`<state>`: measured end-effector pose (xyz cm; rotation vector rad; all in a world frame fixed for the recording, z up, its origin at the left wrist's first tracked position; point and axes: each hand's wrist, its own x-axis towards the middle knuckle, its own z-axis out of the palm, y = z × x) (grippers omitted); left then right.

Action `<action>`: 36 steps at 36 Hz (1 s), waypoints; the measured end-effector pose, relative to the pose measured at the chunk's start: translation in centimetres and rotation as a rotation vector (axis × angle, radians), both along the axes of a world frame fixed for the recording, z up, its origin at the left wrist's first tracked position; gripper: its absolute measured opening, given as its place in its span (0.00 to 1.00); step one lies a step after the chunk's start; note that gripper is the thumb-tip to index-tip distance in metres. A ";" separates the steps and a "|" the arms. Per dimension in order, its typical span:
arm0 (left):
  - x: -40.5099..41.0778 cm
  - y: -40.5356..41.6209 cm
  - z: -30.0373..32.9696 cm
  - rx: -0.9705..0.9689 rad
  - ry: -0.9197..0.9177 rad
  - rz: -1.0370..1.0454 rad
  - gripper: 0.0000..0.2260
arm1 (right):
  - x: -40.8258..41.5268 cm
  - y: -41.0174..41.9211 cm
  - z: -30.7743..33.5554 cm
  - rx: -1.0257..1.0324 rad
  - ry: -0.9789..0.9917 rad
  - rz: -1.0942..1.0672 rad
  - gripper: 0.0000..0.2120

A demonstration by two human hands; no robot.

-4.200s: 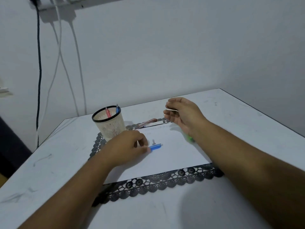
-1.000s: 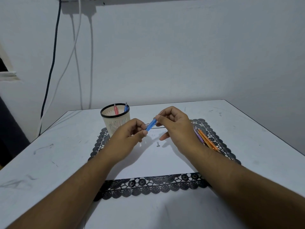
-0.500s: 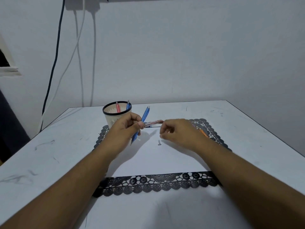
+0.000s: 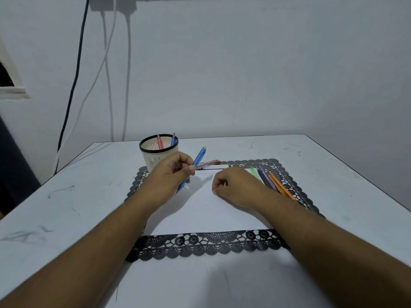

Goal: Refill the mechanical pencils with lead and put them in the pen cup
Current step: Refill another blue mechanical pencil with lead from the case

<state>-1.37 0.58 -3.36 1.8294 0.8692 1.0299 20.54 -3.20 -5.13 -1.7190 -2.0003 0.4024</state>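
From my remote view, the left hand (image 4: pixel 171 174) grips the blue mechanical pencil (image 4: pixel 195 165) at mid-barrel, tilted with its upper end pointing up and away, just right of the pen cup (image 4: pixel 159 155). The right hand (image 4: pixel 231 185) rests low on the white sheet (image 4: pixel 200 214) with fingers curled; I cannot tell whether it pinches a small part, such as the pencil's cap, or holds nothing. The pen cup already carries a red pencil (image 4: pixel 159 142) and a blue one (image 4: pixel 173 140). The lead case (image 4: pixel 209 162) lies on the mat (image 4: pixel 200 243) just behind the left hand, and the remaining pencils (image 4: pixel 273 181) lie on the mat beside the right wrist. I judge the following risks. First, if the barrel is open at its upper end, tilting it further would let the lead slide out onto the sheet, where a thin stick is hard to find. Second, a small cap held loosely, or picked up carelessly, could roll off the sheet into the lace holes of the mat. Third, the left hand works near the cup; a wide swing could knock this light container over and spill the finished pencils. Fourth, the right forearm lies near the remaining pencils and could sweep them toward the edge of the worktop (image 4: pixel 66 207). Fifth, forcing a misaligned cap would snap the lead.
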 end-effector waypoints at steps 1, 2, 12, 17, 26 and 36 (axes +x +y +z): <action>0.0 0.0 0.0 0.000 0.000 -0.004 0.03 | 0.0 0.0 0.0 0.000 -0.006 0.006 0.04; 0.0 0.0 0.0 -0.001 0.001 -0.008 0.03 | 0.0 0.0 0.1 -0.004 -0.016 0.011 0.05; 0.1 0.2 -0.3 0.029 0.060 -0.019 0.02 | 0.0 -0.3 1.3 0.087 0.256 -0.033 0.06; 0.1 0.2 -0.4 0.042 0.070 -0.014 0.02 | 0.3 0.1 1.8 0.179 0.561 -0.105 0.11; 0.1 0.5 -0.9 0.094 0.123 -0.014 0.02 | -0.2 -0.6 3.0 0.088 1.125 -0.078 0.03; 0.3 0.0 -0.7 0.173 0.113 -0.010 0.02 | -1.4 -1.1 3.2 0.053 1.260 -0.083 0.04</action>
